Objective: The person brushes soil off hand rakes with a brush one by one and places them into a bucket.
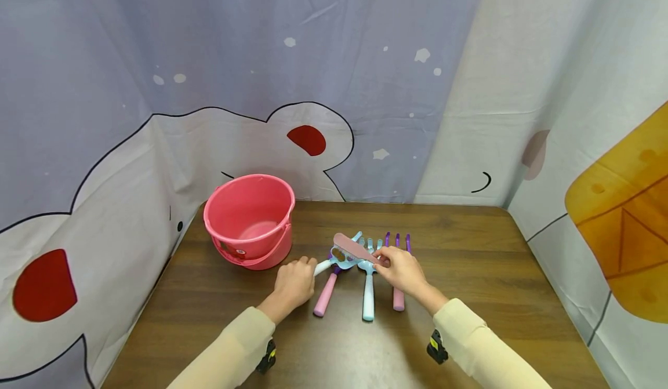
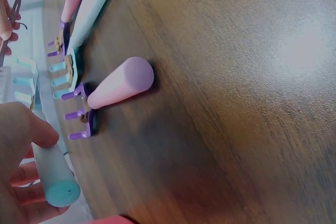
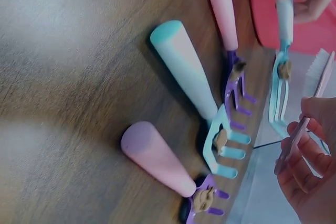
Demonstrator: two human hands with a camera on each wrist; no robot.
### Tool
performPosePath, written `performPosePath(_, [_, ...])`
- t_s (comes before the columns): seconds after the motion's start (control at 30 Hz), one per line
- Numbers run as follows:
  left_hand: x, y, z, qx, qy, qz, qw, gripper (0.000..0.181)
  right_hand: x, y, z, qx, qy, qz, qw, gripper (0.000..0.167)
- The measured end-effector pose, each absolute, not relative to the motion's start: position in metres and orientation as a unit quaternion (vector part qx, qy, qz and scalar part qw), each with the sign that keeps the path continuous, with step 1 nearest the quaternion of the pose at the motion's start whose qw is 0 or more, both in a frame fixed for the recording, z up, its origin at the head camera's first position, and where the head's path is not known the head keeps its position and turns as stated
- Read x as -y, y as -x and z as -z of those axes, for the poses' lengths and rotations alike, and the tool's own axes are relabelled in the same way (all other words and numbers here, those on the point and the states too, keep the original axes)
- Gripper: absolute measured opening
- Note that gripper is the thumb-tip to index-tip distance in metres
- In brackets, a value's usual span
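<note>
My left hand (image 1: 296,279) grips the pale handle (image 2: 51,169) of a light-blue toy hand rake, lifted above the table. A brown clump (image 3: 284,70) sits on its tined head (image 3: 276,98). Pinched in my right hand (image 1: 402,268) is a pink brush (image 1: 351,246), its white bristles (image 3: 316,72) towards the raised rake; contact is unclear. Beneath and beside the hands lie a purple rake with pink handle (image 1: 326,297), a light-blue rake (image 1: 368,299) and another purple rake (image 1: 399,300). Brown clumps also show on these rakes' heads.
A pink bucket (image 1: 250,203) stands at the table's back left, its handle folded down in front. The wooden table (image 1: 501,296) reaches a printed cloth backdrop (image 1: 365,87) behind and at the sides.
</note>
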State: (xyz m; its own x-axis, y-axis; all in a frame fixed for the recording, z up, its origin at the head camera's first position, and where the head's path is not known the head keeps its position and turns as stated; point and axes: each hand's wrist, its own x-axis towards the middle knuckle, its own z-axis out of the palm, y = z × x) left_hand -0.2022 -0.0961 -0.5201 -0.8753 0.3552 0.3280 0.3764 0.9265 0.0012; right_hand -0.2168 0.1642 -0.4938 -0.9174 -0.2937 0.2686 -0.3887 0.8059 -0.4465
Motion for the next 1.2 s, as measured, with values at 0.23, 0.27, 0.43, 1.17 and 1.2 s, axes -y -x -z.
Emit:
performPosePath(0.23, [0.091, 0.200, 0.516, 0.969, 0.190, 0.036, 0.153, 0.015, -0.150, 0.213, 0.493, 0.942, -0.226, -0.220, 0.118, 0.017])
performPosePath(0.27, [0.090, 0.200, 0.515, 0.969, 0.191, 0.035, 0.154, 0.014, -0.149, 0.213, 0.494, 0.942, -0.229, -0.217, 0.118, 0.017])
performPosePath(0.43, [0.087, 0.198, 0.512, 0.966, 0.196, 0.027, 0.164, 0.014, -0.147, 0.213, 0.494, 0.943, -0.236, -0.199, 0.122, 0.018])
performPosePath(1.17, [0.088, 0.197, 0.506, 0.964, 0.192, 0.027, 0.183, 0.018, -0.154, 0.217, 0.495, 0.944, -0.226, -0.155, 0.183, 0.020])
performPosePath(1.2, [0.087, 0.197, 0.506, 0.964, 0.192, 0.027, 0.182, 0.017, -0.155, 0.218, 0.495, 0.944, -0.224, -0.152, 0.186, 0.020])
